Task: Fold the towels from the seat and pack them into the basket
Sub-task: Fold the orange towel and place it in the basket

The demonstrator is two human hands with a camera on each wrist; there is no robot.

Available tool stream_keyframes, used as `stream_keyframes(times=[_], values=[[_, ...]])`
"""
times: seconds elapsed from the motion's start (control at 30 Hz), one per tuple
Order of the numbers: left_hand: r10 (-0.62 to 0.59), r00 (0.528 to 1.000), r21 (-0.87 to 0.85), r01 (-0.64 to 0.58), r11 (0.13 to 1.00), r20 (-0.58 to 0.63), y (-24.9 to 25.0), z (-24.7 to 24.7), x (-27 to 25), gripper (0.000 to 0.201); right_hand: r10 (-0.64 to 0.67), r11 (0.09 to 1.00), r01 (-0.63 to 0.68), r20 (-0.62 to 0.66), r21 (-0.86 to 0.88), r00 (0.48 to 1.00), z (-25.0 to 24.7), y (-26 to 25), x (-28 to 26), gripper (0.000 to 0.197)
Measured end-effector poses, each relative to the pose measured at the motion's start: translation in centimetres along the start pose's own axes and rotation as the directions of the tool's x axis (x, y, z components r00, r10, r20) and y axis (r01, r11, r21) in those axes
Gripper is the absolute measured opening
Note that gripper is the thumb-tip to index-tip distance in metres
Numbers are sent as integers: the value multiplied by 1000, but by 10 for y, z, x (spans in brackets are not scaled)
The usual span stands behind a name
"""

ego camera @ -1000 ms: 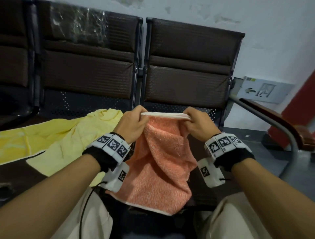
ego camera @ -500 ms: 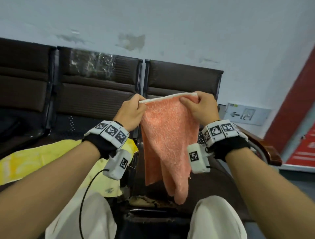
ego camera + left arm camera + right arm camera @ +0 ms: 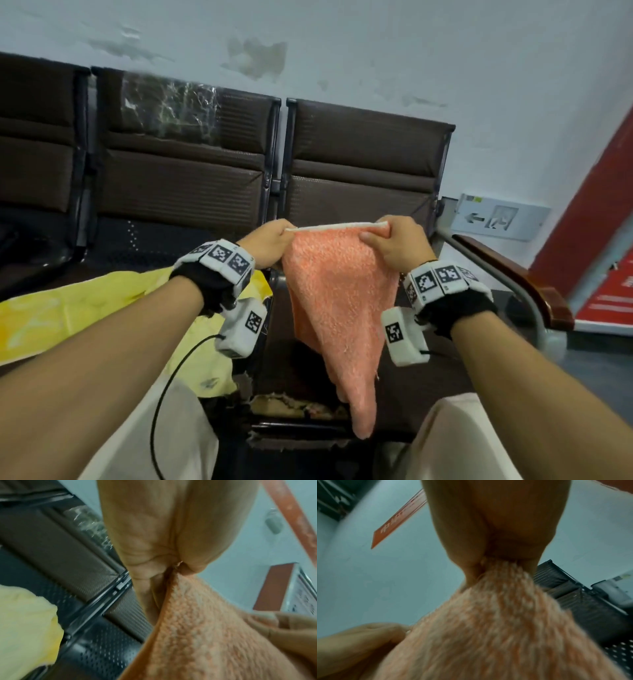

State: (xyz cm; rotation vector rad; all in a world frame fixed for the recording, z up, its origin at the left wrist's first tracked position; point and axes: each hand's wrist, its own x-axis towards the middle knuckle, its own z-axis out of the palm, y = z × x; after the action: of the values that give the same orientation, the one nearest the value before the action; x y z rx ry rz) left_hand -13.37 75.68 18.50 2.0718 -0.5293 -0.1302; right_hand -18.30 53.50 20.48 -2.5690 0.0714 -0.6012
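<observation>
An orange towel [image 3: 339, 294] with a white top hem hangs in the air in front of the right-hand seat. My left hand [image 3: 274, 240] pinches its top left corner and my right hand [image 3: 387, 236] pinches its top right corner, the hem stretched between them. The cloth narrows to a point just above the seat's front edge. In the left wrist view the left hand [image 3: 173, 566] pinches the orange towel [image 3: 205, 635]. In the right wrist view the right hand [image 3: 498, 559] pinches the orange towel [image 3: 496, 628]. A yellow towel [image 3: 85, 315] lies spread on the middle seat. No basket is in view.
A row of dark brown seats [image 3: 359, 161] stands against a pale wall. The right seat's front edge [image 3: 291, 411] is torn. A metal and wood armrest [image 3: 507, 270] stands at the right. A red panel [image 3: 589, 219] lies beyond it.
Both hands lifted the orange towel off my lap and up into the air. They have moved apart, so the top hem is now stretched straight.
</observation>
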Motion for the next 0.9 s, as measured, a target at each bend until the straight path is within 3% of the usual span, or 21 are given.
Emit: stream_keyframes(times=[0.03, 0.1, 0.2, 0.23, 0.3, 0.37, 0.47, 0.63, 0.7, 0.77, 0.9], values=[[-42, 998, -54, 44, 998, 42, -4, 6, -3, 24, -9, 999, 14, 101, -49, 995, 2, 2, -5, 21], [-99, 991, -196, 115, 974, 89, -9, 14, -8, 30, -59, 998, 53, 211, 35, 976, 4, 7, -13, 23], [-132, 988, -460, 152, 875, 76, -8, 14, -10, 30, -25, 926, -33, 150, 375, 988, -3, 9, -24, 19], [-113, 993, -426, 110, 898, 16, -6, 13, -8, 28, -6, 922, -32, 97, 386, 995, -5, 11, -24, 17], [-12, 988, -108, -4, 994, -152, -3, 11, -2, 22, 0, 977, -4, 18, 213, 1000, -5, 14, -21, 15], [133, 945, 131, -97, 987, -299, -1, 13, 2, 26, 19, 991, -12, -54, 134, 998, -3, 13, -19, 13], [210, 912, 166, -160, 973, -352, -2, 15, 5, 26, 54, 986, -39, -90, 160, 994, 0, 13, -16, 12], [208, 945, 220, -154, 963, -251, -16, 16, 14, 25, 16, 998, -25, 173, 49, 985, 0, 13, -11, 13], [224, 945, 245, -165, 955, -237, -20, 14, 22, 22, 10, 1000, -13, 210, 13, 978, -1, 13, -2, 14], [233, 935, 241, -170, 956, -266, -18, 10, 35, 17, 11, 1000, -10, 178, -9, 984, -1, 10, 10, 11], [262, 885, 218, -189, 957, -386, -1, -1, 66, 15, 30, 998, -28, -25, 64, 999, -1, 2, 38, 9]])
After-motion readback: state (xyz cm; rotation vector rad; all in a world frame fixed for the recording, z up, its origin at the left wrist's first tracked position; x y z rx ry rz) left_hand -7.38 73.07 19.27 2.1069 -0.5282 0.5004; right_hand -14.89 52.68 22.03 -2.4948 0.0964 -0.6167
